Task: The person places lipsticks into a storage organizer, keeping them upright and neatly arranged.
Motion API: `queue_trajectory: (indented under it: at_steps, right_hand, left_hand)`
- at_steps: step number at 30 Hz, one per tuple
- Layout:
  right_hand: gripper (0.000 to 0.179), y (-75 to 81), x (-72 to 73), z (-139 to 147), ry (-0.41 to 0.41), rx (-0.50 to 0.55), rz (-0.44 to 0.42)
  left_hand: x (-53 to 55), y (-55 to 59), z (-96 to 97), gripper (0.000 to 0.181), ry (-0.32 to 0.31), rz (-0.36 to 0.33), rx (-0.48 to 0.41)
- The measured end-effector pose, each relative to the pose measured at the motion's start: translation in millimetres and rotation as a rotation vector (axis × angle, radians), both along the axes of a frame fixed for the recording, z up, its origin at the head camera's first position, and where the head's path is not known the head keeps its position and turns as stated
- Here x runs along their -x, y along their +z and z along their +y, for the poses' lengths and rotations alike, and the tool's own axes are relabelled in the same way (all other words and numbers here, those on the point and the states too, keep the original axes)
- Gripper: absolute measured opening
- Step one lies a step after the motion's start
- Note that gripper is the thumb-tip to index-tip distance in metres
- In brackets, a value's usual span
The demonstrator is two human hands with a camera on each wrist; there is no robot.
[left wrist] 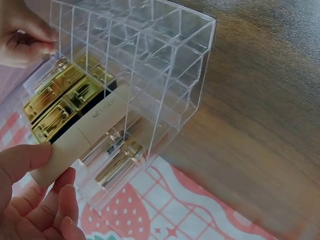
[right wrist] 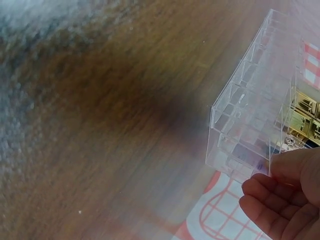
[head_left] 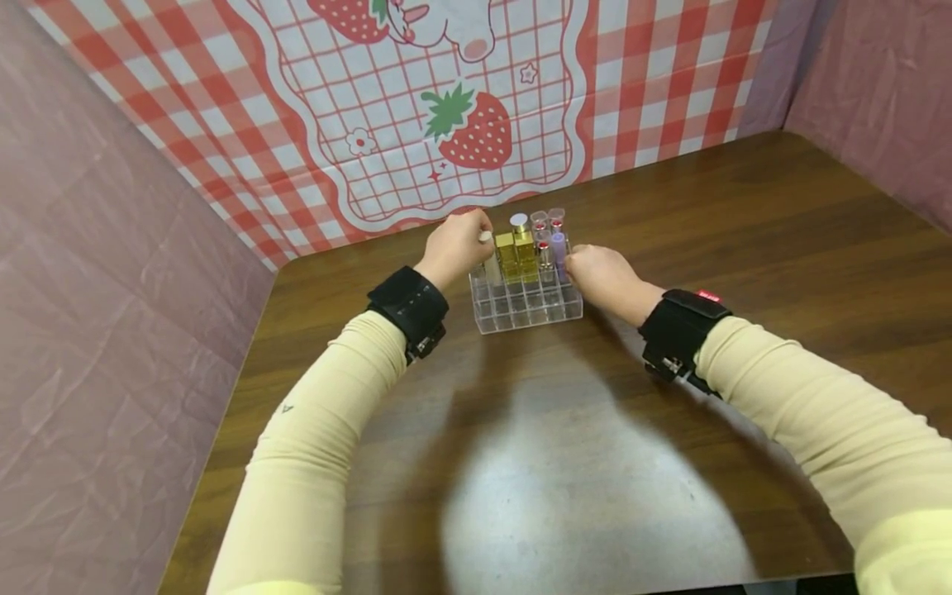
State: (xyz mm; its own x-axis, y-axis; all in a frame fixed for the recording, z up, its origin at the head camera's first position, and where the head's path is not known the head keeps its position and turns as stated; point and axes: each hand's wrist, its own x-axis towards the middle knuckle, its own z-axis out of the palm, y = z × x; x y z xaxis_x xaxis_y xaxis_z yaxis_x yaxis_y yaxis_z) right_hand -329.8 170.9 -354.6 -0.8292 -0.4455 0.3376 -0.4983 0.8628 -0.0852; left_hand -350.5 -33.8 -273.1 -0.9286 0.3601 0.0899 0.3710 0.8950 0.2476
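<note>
A clear divided lipstick organizer stands on the table. My left hand pinches a cream lipstick tube between thumb and fingers; the tube's lower part is inside a compartment at the organizer's left end. At the opposite end, my right hand pinches the organizer's side wall with thumb and fingertips. Between the hands, gold lipstick tubes fill back compartments beside a lilac tube and several clear-capped lipsticks. More metallic tubes show behind the cream one in the left wrist view.
The brown wooden table extends around the organizer, with a bright light patch near its front. Behind it hangs a red-and-white checked cloth with strawberries. Pink fabric flanks the table's left side, and more stands at right.
</note>
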Motion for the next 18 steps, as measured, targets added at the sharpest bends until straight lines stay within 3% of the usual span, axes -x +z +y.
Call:
queue_trajectory:
  at_steps: [18]
  right_hand:
    - [0.018,-0.5,-0.5,0.5,0.005,-0.001,0.020]
  left_hand:
    - [0.4,-16.2,4.4,0.024,-0.001,0.059,0.101]
